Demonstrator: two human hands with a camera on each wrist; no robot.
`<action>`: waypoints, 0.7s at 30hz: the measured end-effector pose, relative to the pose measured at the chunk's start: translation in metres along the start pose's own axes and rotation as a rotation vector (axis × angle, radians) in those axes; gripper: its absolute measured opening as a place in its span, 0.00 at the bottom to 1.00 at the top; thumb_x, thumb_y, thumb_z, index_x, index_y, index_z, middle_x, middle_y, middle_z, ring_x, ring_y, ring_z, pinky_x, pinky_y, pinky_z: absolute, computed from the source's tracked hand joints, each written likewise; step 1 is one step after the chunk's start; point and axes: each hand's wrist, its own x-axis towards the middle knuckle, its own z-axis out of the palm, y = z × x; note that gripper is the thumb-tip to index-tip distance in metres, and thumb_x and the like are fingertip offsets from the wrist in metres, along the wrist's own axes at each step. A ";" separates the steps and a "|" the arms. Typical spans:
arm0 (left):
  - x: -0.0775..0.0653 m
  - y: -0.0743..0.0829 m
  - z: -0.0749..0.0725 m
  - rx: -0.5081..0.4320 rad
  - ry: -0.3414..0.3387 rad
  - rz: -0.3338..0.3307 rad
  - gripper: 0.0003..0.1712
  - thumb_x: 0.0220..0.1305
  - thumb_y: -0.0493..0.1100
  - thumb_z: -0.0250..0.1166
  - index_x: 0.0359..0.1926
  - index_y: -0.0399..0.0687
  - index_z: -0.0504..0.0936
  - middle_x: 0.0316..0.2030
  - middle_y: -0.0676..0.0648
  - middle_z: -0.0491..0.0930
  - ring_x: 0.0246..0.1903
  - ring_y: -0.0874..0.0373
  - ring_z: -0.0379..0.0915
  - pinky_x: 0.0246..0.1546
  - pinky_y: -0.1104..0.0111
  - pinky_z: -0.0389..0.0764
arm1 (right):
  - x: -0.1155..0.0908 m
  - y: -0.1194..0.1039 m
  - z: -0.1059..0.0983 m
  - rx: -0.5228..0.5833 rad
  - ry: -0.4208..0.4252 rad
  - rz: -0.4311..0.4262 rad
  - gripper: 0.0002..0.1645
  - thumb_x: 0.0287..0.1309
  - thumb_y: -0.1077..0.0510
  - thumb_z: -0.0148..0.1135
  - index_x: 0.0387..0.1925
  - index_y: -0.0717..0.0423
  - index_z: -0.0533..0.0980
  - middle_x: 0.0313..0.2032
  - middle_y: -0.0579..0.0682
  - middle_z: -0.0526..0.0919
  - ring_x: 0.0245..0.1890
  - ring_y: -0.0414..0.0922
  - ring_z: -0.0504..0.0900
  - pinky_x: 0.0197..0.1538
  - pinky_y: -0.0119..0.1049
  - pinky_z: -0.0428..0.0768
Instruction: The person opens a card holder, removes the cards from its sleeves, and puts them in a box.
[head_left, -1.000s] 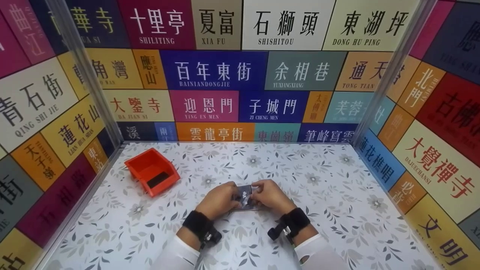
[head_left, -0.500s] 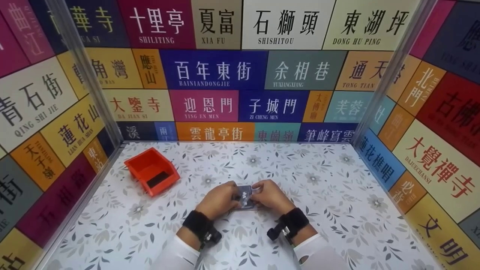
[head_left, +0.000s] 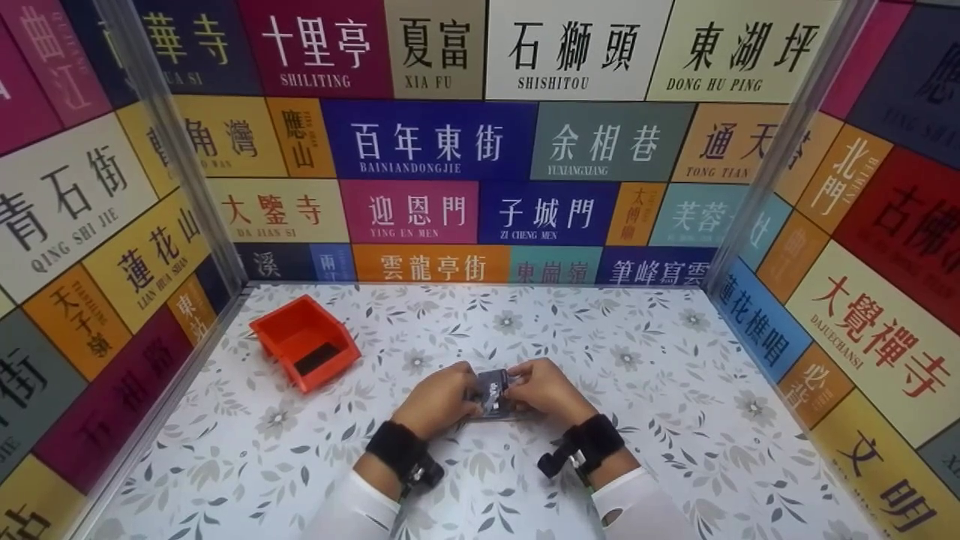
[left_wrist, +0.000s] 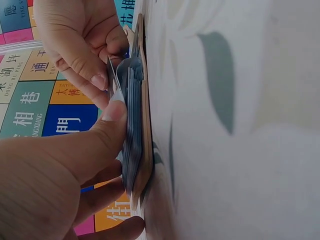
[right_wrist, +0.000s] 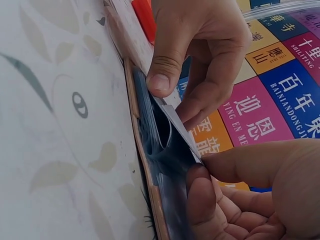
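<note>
A small card holder [head_left: 491, 391] with a stack of clear bluish plastic sleeves [left_wrist: 133, 125] and a tan cover lies on the table between the two hands. The left hand [head_left: 439, 399] grips its left side, with the thumb pressed on the top sleeve and the other fingers around the far edge. Between thumb and forefinger the right hand [head_left: 551, 394] pinches the edge of a thin card [right_wrist: 182, 127] at the sleeve's right side. In the right wrist view the upper sleeve gapes beneath this card. The print on the card is too small to read.
An orange-red open bin [head_left: 304, 341] with a black patch inside stands at the back left. A white floral cloth [head_left: 637, 450] covers the table. Walls with coloured name panels [head_left: 427, 142] enclose the back and both sides.
The right hand has shifted slightly to the right with the pinched card, and the card's top face is tilted differently. The left hand and the bin have stayed in place.
</note>
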 end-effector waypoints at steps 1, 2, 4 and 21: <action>0.000 0.000 0.000 -0.001 -0.003 -0.004 0.15 0.64 0.45 0.83 0.51 0.51 0.96 0.47 0.49 0.85 0.42 0.57 0.82 0.50 0.58 0.87 | 0.000 0.000 0.000 -0.001 0.003 0.004 0.30 0.58 0.64 0.78 0.64 0.63 0.87 0.35 0.50 0.94 0.27 0.41 0.88 0.32 0.32 0.85; 0.000 0.000 0.000 -0.002 -0.003 -0.004 0.15 0.64 0.46 0.83 0.51 0.51 0.96 0.47 0.49 0.85 0.42 0.57 0.82 0.50 0.59 0.87 | 0.001 0.000 0.000 0.000 0.004 0.008 0.29 0.58 0.64 0.78 0.63 0.62 0.88 0.35 0.50 0.94 0.28 0.41 0.88 0.32 0.32 0.86; 0.000 0.000 -0.001 -0.005 -0.003 -0.007 0.14 0.65 0.46 0.83 0.50 0.51 0.96 0.48 0.49 0.85 0.42 0.57 0.83 0.50 0.59 0.87 | 0.002 0.001 0.001 0.005 0.008 0.020 0.28 0.58 0.64 0.78 0.61 0.61 0.89 0.35 0.50 0.94 0.27 0.41 0.88 0.33 0.32 0.85; 0.000 -0.002 0.000 0.019 0.032 0.042 0.11 0.63 0.45 0.85 0.45 0.49 0.96 0.45 0.47 0.85 0.38 0.58 0.80 0.46 0.61 0.85 | 0.005 0.004 0.015 0.227 0.000 0.046 0.05 0.67 0.63 0.75 0.35 0.59 0.86 0.27 0.46 0.85 0.22 0.38 0.83 0.27 0.29 0.84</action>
